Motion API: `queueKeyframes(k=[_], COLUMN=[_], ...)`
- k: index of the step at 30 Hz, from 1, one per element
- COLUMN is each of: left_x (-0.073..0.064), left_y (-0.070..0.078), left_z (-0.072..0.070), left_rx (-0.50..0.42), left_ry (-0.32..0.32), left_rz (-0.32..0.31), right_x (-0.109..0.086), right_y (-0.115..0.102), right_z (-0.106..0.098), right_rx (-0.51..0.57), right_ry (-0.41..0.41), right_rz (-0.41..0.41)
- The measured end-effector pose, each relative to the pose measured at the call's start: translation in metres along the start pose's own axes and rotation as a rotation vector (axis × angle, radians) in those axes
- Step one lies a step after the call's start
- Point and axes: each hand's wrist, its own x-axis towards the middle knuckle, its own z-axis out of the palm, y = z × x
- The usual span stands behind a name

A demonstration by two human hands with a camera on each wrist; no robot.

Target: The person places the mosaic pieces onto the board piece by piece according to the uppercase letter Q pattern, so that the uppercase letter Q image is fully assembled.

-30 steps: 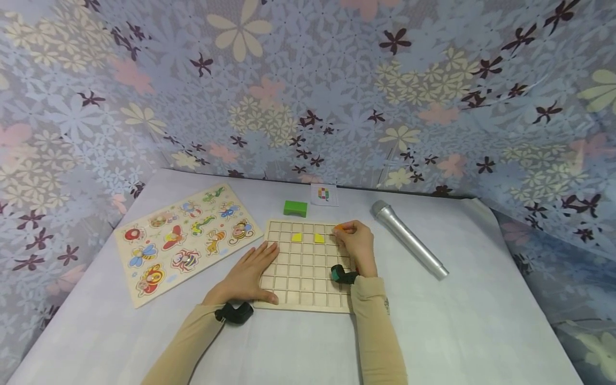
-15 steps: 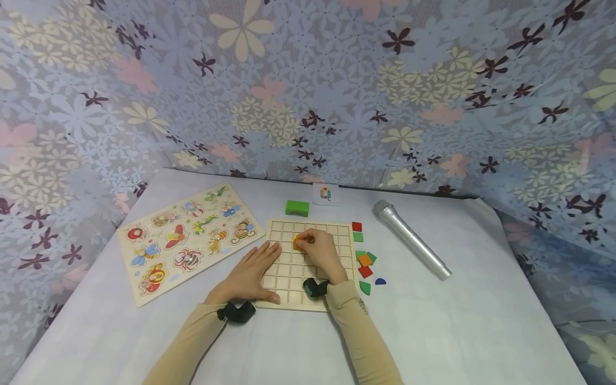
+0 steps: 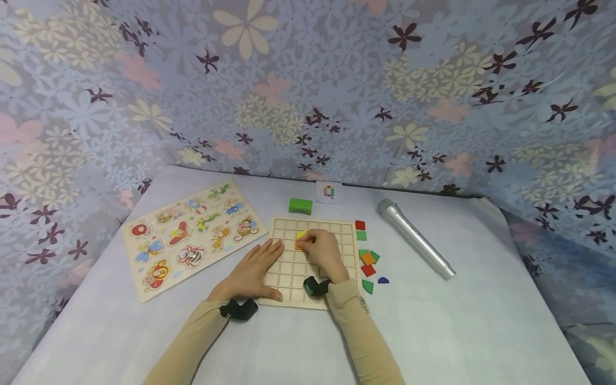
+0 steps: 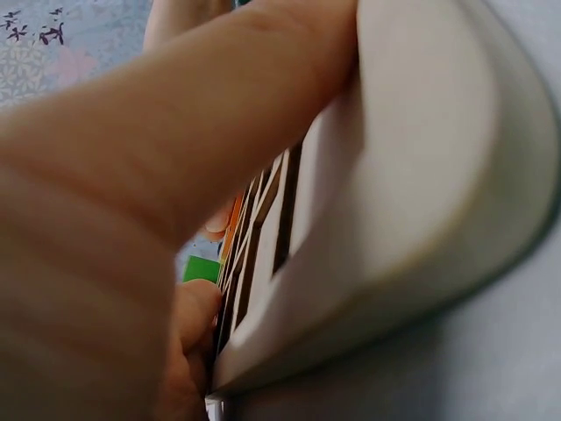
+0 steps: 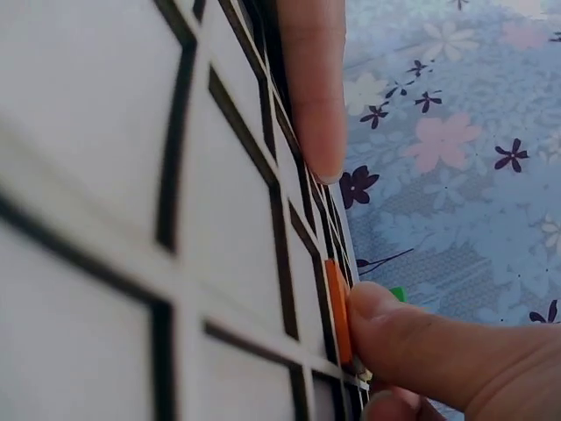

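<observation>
A wooden grid board (image 3: 285, 280) lies flat on the table. My right hand (image 3: 324, 252) is over its upper middle, thumb and fingers pinching an orange tile (image 3: 299, 245) at a cell just below a yellow quarter-round piece (image 3: 300, 234). In the right wrist view, the thumb presses against the orange tile (image 5: 337, 309), which stands slightly above the grid lines. Another yellow piece seen earlier is hidden by this hand. With fingers spread, my left hand (image 3: 254, 271) rests on the board's left edge, its thumb near the lower left corner.
Right of the board lie red tiles (image 3: 360, 225), green pieces (image 3: 368, 287), an orange tile (image 3: 368, 259) and a blue half-round (image 3: 383, 280). Beyond are a silver microphone (image 3: 417, 240), a green block (image 3: 300, 206) and a pattern card (image 3: 329, 192). An insect puzzle (image 3: 197, 238) lies left.
My right hand has carried the orange tile from the board's upper right edge leftward to below the left yellow piece. Loose pieces on the right came into view. The left hand stays put.
</observation>
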Motion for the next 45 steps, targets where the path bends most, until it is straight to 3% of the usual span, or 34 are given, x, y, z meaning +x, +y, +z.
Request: queueKeyframes(k=[7,14,20,25,29,34,40,45], left_x=[0.002,0.002,0.002,0.002,0.003,0.001,0.000,0.002], left_y=[-0.001,-0.003,-0.002,-0.001,-0.001,-0.005,-0.005,-0.004], left_z=[0.000,0.001,0.003,0.003,0.003,0.004,0.003,0.002], left_rx=[-0.003,-0.016,-0.015,-0.017,-0.015,-0.010,-0.015,-0.013], left_ry=[-0.016,-0.005,-0.010,-0.005,0.008,0.015,0.013,0.005], left_rz=[-0.012,0.011,0.013,0.021,0.029,0.026,0.024,0.027], right_x=[0.002,-0.007,-0.031,-0.048,-0.054,-0.048,-0.039,-0.037], right_y=[0.012,0.046,0.083,0.102,0.109,0.103,0.091,0.087], right_z=[-0.026,-0.083,-0.117,-0.132,-0.136,-0.126,-0.112,-0.109], right_rx=[0.118,0.261,0.237,0.236,0.251,0.252,0.145,0.055], right_ry=[-0.109,-0.073,-0.044,-0.114,-0.169,-0.158,-0.042,0.009], right_rz=[0.044,0.111,0.207,0.259,0.195,0.136,0.220,0.253])
